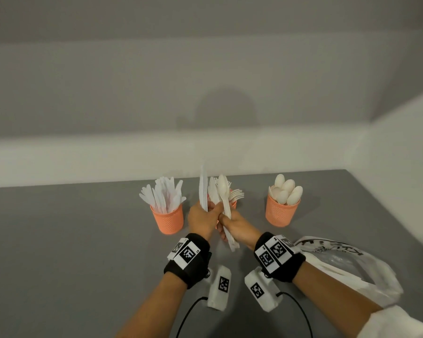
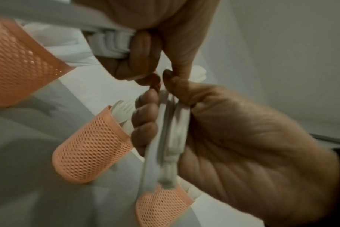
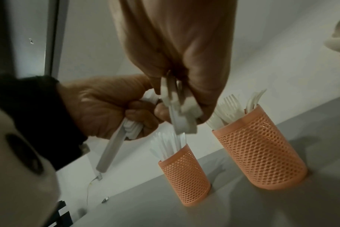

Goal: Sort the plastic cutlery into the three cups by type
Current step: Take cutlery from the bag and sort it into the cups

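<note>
Head view: your left hand (image 1: pixel 202 219) is clenched round a bunch of white knives (image 1: pixel 203 191) held blade-up, and your right hand (image 1: pixel 237 226) is closed round a mixed bundle (image 1: pixel 224 198) whose topmost piece is a spoon; its handles stick out below the fist toward you. The two fists touch, held above the desk (image 1: pixel 71 240) in front of the middle cup (image 1: pixel 233 204), which they largely hide.

Right wrist view: your right-hand fingers (image 3: pixel 206 95) pinch several flat white handles together, and your left fist shows curled round its own stack, one long handle hanging below it.

Left wrist view: your left-hand fingers (image 2: pixel 145 113) wrap the handles against the palm; how many pieces lie there cannot be told through the blur.

Three orange mesh cups stand in a row near the far edge of the desk. The left cup (image 1: pixel 168 219) holds knives, the middle cup holds forks (image 1: pixel 237 193), and the right cup (image 1: pixel 280 211) holds spoons (image 1: pixel 285 190).

A crumpled plastic bag (image 1: pixel 347 267) lies at the right edge of the desk, beside your right forearm. A black wrist band with printed markers sits on each wrist, with a white camera unit below it.
</note>
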A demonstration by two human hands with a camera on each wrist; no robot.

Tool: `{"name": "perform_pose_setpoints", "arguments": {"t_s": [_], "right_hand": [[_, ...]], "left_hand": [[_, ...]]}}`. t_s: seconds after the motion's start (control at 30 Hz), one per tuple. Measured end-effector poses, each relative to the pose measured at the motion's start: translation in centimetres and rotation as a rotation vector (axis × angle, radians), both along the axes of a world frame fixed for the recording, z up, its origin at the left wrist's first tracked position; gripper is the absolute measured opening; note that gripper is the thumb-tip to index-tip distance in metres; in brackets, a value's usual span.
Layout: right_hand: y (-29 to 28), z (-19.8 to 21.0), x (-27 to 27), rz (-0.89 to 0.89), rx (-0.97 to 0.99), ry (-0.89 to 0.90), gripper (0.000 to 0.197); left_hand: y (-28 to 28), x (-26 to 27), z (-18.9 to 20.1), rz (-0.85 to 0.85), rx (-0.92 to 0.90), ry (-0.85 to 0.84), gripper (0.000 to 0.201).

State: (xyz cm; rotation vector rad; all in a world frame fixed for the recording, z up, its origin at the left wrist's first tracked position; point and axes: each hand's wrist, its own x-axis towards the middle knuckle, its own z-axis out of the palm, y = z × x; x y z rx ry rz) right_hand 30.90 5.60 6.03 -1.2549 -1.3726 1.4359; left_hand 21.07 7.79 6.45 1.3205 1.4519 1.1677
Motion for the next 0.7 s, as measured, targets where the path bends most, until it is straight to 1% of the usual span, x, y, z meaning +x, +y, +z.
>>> {"name": "perform_pose_setpoints", "arguments": {"t_s": [0.07,0.17,0.37,0.5,0.57,0.6,0.63,0.7], "right_hand": [[0.0,-0.4,0.2,-0.028,-0.037,0.072,0.017],[0.2,-0.8,0.1,-0.138,-0.091,0.166,0.023],[0.6,-1.4,-0.3,-0.215,0.027,0.07,0.021],[1.1,-2.5,-0.4,-0.337,0.051,0.011,0.025],[1.4,-2.6,-0.1,-0.387,0.035,-0.035,0.016],[1.4,-2.5,0.1,-0.402,0.034,-0.056,0.017],[1.3,-2.3,0.3,-0.411,0.037,-0.068,0.023],[1.2,-1.7,0.5,-0.414,0.04,-0.028,0.027]], "left_hand": [[0.1,-0.1,0.2,0.012,0.014,0.007,0.013],[0.1,-0.1,0.4,0.023,0.018,-0.03,0.009],[-0.3,0.2,-0.6,-0.037,-0.022,-0.063,0.013],[-0.5,-0.7,-0.4,0.035,0.021,-0.087,0.027],[-0.4,-1.4,-0.5,0.063,0.019,-0.113,0.035],[-0.4,-1.9,-0.8,0.066,0.001,-0.133,0.037],[-0.4,-2.4,-1.1,0.065,-0.028,-0.162,0.038],[-0.3,-3.5,-1.7,0.043,-0.109,-0.245,0.036]]}}
